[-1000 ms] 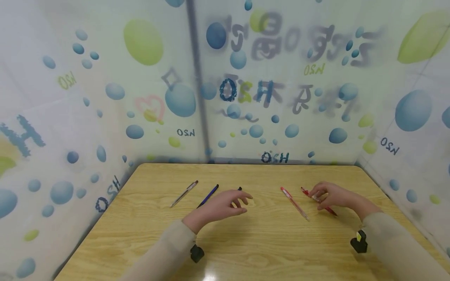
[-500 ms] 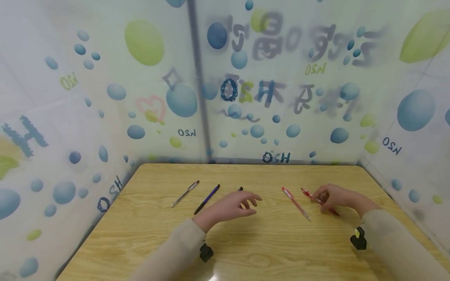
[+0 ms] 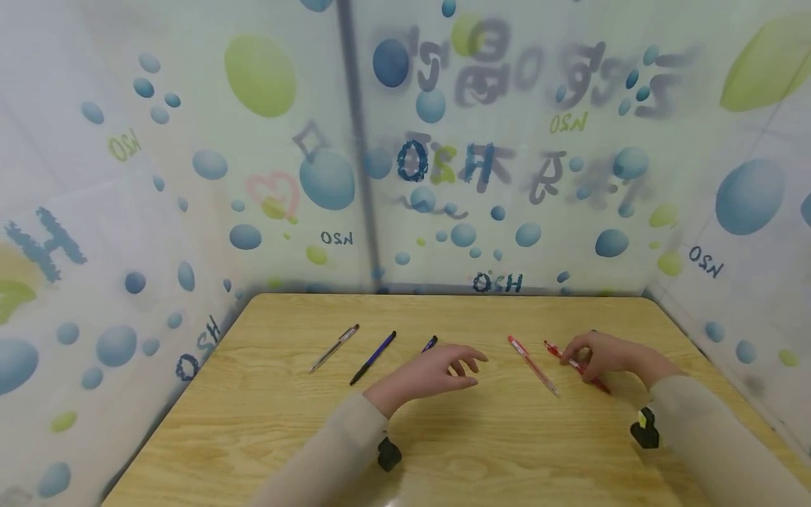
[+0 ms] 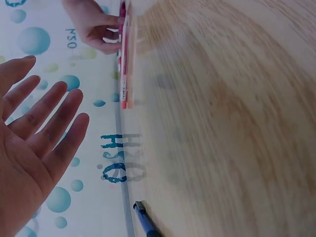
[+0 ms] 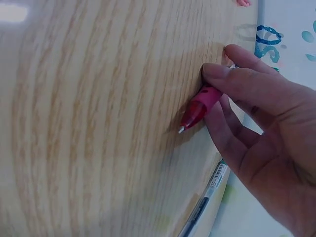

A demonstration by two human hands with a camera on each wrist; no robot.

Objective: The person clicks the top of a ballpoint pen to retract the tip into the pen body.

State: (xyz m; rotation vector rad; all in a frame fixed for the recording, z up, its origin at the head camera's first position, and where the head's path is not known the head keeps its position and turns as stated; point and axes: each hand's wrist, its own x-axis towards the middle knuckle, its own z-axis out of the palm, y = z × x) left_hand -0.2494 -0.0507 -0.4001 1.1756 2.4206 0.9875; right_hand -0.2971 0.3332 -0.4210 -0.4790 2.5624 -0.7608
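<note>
My right hand [image 3: 598, 357] is at the right of the table, thumb and fingers pinching a red pen [image 3: 552, 348]. That pen lies slanted on the wood; in the right wrist view its pink grip and pointed tip [image 5: 195, 113] stick out from under the thumb. To its left lies a second red pen [image 3: 532, 365], which nothing touches. My left hand [image 3: 434, 373] hovers over the middle of the table, palm and spread fingers [image 4: 54, 118] bare in the left wrist view. Behind it a blue pen [image 3: 431, 343] is partly hidden.
Left of my left hand lie a blue pen with a black end [image 3: 374, 358] and a clear-barrelled pen [image 3: 334, 348]. Beyond the right hand lies another clear pen with a dark refill [image 5: 205, 197]. Patterned sheets [image 3: 507, 232] enclose the wooden table [image 3: 481, 451].
My left hand has drifted right, uncovering more of the blue pens. The right hand has shifted slightly right and stays at the red pen, which still lies on the table.
</note>
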